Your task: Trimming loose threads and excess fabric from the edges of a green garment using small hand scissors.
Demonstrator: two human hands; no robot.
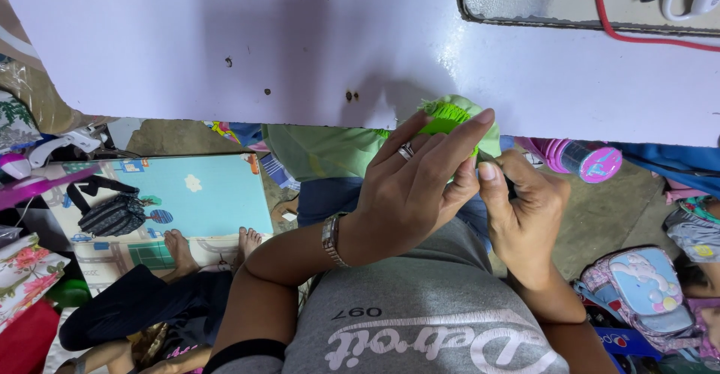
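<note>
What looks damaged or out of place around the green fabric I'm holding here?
The pale tabletop is worn: small dark chips and holes dot it, two near its front edge. A pink bottle lies on its side below the table edge. The green fabric, pinched by the left hand and right hand, looks frayed.

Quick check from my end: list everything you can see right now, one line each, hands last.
green fabric piece: one, bright green, held at the table edge
table: one, pale lilac, upper frame
red cable: one, top right on table
bottle: one, pink, floor right
play mat: one, light blue, floor left
black bag: one, on mat
backpack: one, pastel, lower right
left hand: ring and wristwatch, gripping fabric
right hand: pinching fabric
</note>
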